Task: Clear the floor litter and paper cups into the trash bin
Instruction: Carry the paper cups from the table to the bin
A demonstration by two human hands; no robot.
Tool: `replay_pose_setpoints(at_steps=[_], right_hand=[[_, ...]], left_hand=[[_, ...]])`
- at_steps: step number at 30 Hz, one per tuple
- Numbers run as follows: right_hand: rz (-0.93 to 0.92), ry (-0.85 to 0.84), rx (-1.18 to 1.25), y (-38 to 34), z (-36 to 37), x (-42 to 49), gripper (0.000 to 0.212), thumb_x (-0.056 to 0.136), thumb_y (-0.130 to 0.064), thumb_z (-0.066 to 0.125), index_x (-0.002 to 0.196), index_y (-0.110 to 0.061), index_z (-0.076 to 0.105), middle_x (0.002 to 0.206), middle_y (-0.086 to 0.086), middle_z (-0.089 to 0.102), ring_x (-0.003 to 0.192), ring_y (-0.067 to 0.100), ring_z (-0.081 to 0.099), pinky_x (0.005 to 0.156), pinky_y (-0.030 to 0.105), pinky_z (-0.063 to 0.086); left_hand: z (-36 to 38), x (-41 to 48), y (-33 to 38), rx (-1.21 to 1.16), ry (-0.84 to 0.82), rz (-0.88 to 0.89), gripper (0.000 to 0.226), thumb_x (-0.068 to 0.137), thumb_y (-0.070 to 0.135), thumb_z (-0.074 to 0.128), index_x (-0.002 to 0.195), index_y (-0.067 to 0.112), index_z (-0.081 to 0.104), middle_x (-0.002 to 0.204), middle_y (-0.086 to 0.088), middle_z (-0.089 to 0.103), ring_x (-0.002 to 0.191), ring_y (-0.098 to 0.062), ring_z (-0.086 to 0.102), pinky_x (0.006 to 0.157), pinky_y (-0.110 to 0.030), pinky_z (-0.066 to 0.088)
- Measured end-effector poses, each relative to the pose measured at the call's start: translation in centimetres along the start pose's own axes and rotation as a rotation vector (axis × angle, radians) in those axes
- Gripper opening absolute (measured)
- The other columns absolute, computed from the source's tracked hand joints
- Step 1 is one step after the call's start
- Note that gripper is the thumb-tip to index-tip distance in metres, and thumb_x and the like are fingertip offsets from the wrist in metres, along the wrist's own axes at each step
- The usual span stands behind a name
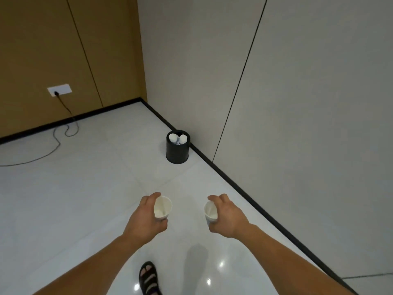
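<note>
The left paper cup [162, 207] is held in the air above the floor [85, 188], tilted so that its open mouth faces the camera and its white interior is visible. The left hand [146, 218] grips this cup from its outer side, with fingers curled over the upper rim and the thumb at the base. The right paper cup [210, 210] is held at about the same height, apart from the first cup, with its mouth also turned toward the camera. The right hand [228, 218] wraps around this cup from its outer side, fingers curled over the rim. Both forearms extend forward from the lower edge of the view. The trash bin [177, 154], a black round container, stands upright on the floor ahead of the hands, just beside the black baseboard [244, 194] of the grey wall [297, 103]. White cups [173, 137] already lie inside the bin and show at its opening. The floor is glossy light tile with bright reflections near the lower edge. A foot in a black sandal [148, 277] stands on the floor below and between the forearms. On the far left, a brown panelled wall [42, 50] carries a white outlet plate [59, 89]. A dark cable [57, 143] is plugged into the plate and runs down and across the floor toward the left edge.
</note>
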State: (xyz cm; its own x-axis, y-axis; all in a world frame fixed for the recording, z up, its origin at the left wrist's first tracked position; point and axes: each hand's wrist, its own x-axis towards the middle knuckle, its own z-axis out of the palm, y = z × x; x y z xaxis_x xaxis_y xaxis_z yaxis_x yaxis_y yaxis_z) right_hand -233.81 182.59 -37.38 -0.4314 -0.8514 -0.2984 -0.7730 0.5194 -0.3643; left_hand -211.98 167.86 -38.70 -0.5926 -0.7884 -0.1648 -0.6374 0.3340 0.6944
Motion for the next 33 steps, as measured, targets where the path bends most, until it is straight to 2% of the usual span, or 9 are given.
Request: replay_pose_setpoints(at_steps=[4, 12, 17, 25, 29, 33], right_hand=[[-0.004, 0.024, -0.049, -2.2, -2.2, 7.8, 0.079, 0.074, -0.041, 0.069, 0.142, -0.029, 0.032, 0.133, -0.004, 0.034, 0.113, 0.022, 0.05, 0.088, 0.032, 0.05], [0.047, 0.037, 0.005, -4.6, -6.2, 21.7, 0.088, 0.075, -0.044, 0.07, 0.147, -0.034, 0.02, 0.137, -0.005, 0.033, 0.12, 0.021, 0.045, 0.096, 0.032, 0.049], [0.029, 0.038, 0.02, -3.8, -8.4, 32.5, 0.086, 0.078, -0.044, 0.067, 0.149, -0.032, 0.019, 0.138, -0.004, 0.033, 0.12, 0.02, 0.043, 0.1, 0.03, 0.045], [-0.025, 0.037, 0.057, -2.5, -13.5, 49.9, 0.089, 0.079, -0.047, 0.073, 0.15, -0.025, 0.024, 0.139, -0.001, 0.035, 0.12, 0.018, 0.045, 0.096, 0.024, 0.044], [0.022, 0.003, 0.022, -1.7, -15.8, 56.7, 0.089, 0.08, -0.046, 0.071, 0.15, -0.026, 0.021, 0.139, 0.0, 0.034, 0.12, 0.021, 0.045, 0.097, 0.029, 0.045], [0.055, 0.003, 0.049, -1.4, -15.9, 63.1, 0.085, 0.08, -0.045, 0.067, 0.15, -0.026, 0.021, 0.14, -0.001, 0.033, 0.118, 0.02, 0.046, 0.093, 0.028, 0.046]], left_hand=[[-3.2, 7.7, -1.2, 0.001, 0.011, -0.02, 0.079, 0.071, 0.035, 0.077, 0.137, 0.025, 0.035, 0.133, 0.001, 0.042, 0.107, -0.023, 0.054, 0.088, -0.03, 0.048], [-8.8, 22.5, -2.2, 0.038, -0.01, 0.022, 0.085, 0.075, 0.046, 0.071, 0.144, 0.029, 0.025, 0.133, 0.004, 0.037, 0.111, -0.019, 0.05, 0.091, -0.028, 0.047], [-9.2, 33.5, -1.5, 0.081, -0.063, 0.024, 0.092, 0.07, 0.046, 0.074, 0.145, 0.029, 0.024, 0.131, 0.005, 0.036, 0.111, -0.016, 0.047, 0.091, -0.027, 0.049], [-10.6, 50.4, 0.9, 0.151, -0.007, 0.006, 0.091, 0.065, 0.054, 0.07, 0.143, 0.031, 0.027, 0.127, 0.009, 0.041, 0.102, -0.011, 0.048, 0.083, -0.023, 0.049], [-10.4, 57.1, 1.3, 0.143, -0.043, -0.001, 0.087, 0.069, 0.047, 0.072, 0.143, 0.031, 0.028, 0.13, 0.008, 0.041, 0.106, -0.012, 0.049, 0.082, -0.022, 0.048], [-9.7, 64.1, 0.5, 0.123, -0.112, 0.0, 0.084, 0.072, 0.043, 0.071, 0.143, 0.034, 0.026, 0.133, 0.009, 0.039, 0.112, -0.012, 0.046, 0.088, -0.024, 0.046]])
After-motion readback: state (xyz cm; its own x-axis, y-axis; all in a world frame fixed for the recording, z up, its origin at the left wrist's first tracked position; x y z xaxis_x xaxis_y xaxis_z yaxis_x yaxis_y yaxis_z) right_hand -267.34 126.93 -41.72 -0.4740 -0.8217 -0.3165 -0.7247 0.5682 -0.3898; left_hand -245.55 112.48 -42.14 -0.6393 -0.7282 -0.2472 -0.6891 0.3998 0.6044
